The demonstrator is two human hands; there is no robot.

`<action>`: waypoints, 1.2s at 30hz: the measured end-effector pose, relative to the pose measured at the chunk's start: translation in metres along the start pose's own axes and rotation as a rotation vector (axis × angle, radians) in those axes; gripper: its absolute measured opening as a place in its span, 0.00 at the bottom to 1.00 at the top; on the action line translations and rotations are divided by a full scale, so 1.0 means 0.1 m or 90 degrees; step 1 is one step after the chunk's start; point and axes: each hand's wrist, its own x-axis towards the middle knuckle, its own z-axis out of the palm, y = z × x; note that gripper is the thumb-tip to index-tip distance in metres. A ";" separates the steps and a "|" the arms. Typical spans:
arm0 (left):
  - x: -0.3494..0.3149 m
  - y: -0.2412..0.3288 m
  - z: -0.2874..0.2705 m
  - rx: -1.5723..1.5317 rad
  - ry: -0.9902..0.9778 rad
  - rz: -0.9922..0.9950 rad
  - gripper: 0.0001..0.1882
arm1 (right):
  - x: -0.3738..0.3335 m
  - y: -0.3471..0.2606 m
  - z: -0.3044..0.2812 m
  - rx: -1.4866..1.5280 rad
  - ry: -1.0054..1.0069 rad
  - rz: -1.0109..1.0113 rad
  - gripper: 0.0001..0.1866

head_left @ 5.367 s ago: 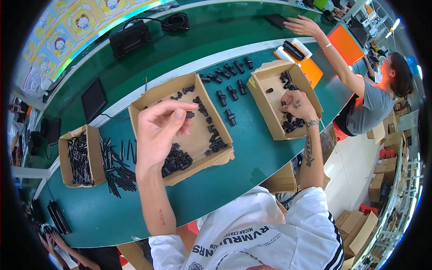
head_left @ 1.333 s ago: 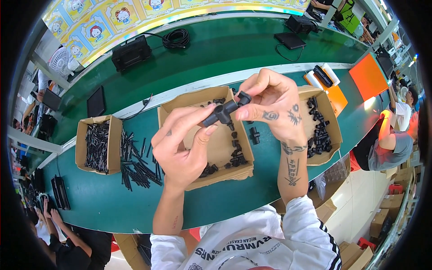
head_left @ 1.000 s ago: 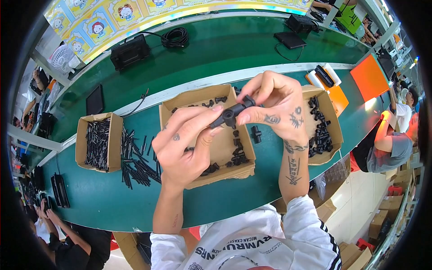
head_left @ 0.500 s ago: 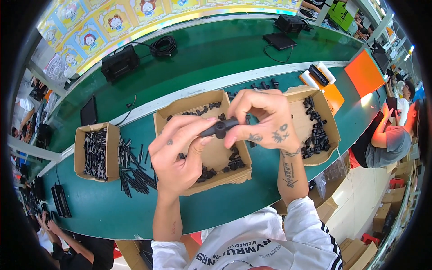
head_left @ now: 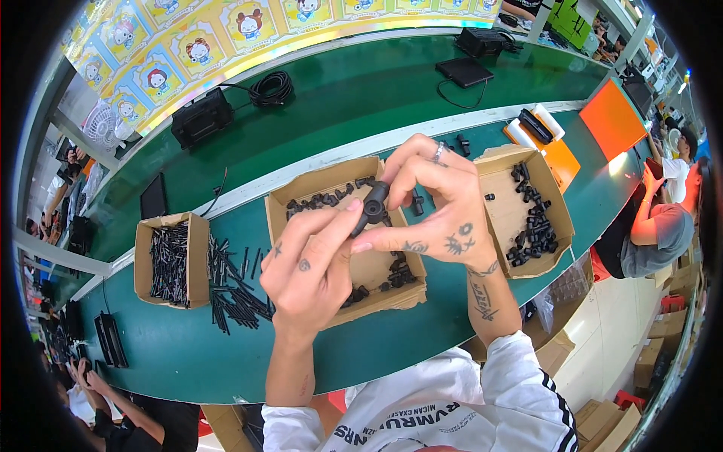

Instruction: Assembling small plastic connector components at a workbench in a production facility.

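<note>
Above the middle cardboard box, both hands are on a small black T-shaped fitting [head_left: 372, 205] with a round hole facing up. My left hand [head_left: 310, 260] pinches it between thumb and fingertips from the left. On the other side, my right hand [head_left: 444, 207] has its thumb at the fitting's lower end and its index finger by the upper end. Part of the fitting is hidden behind the fingers. Below, the middle box [head_left: 376, 305] contains many small black fittings [head_left: 395, 271] along its sides.
At right, another cardboard box [head_left: 497, 248] holds black fittings. To the left are a box [head_left: 197, 260] of thin black rods and a loose pile of rods [head_left: 235, 294]. A few fittings [head_left: 418, 203] lie between the boxes. An orange tray [head_left: 559, 162] is at the far right.
The fitting has turned from lying nearly level to a steep tilt, its hole now facing up more. My right fingers have spread somewhat around it. The whole view has shifted slightly.
</note>
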 end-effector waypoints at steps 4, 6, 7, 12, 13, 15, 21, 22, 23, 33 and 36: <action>-0.02 0.04 -0.05 -0.027 -0.038 -0.046 0.21 | 0.00 -0.03 0.03 0.008 0.025 0.010 0.23; 0.01 0.05 -0.09 -0.121 -0.083 -0.112 0.22 | -0.01 -0.04 0.01 0.001 0.036 0.027 0.23; 0.03 0.05 -0.11 -0.216 -0.129 -0.178 0.23 | -0.02 -0.05 0.00 -0.006 0.049 0.046 0.22; -0.01 0.06 -0.09 -0.565 -0.067 -0.519 0.15 | -0.12 -0.20 -0.02 -0.087 -0.046 -0.077 0.23; -0.02 0.07 -0.06 -0.515 -0.094 -0.608 0.13 | -0.14 -0.22 0.01 -0.120 -0.069 -0.101 0.23; -0.08 0.11 0.06 -0.446 -0.129 -0.692 0.16 | -0.22 -0.27 0.05 -0.149 -0.097 -0.124 0.24; -0.20 0.12 0.30 -0.500 -0.052 -0.610 0.18 | -0.32 -0.38 -0.05 -0.286 -0.192 -0.137 0.19; -0.20 0.12 0.32 -0.498 -0.048 -0.614 0.18 | -0.33 -0.37 -0.06 -0.282 -0.196 -0.136 0.19; -0.21 0.12 0.34 -0.507 -0.051 -0.612 0.19 | -0.35 -0.36 -0.08 -0.295 -0.209 -0.135 0.18; -0.32 0.14 0.48 -0.570 -0.097 -0.655 0.19 | -0.56 -0.29 -0.14 -0.339 -0.206 -0.128 0.18; -0.35 0.13 0.50 -0.597 -0.124 -0.720 0.19 | -0.61 -0.27 -0.15 -0.324 -0.204 -0.117 0.18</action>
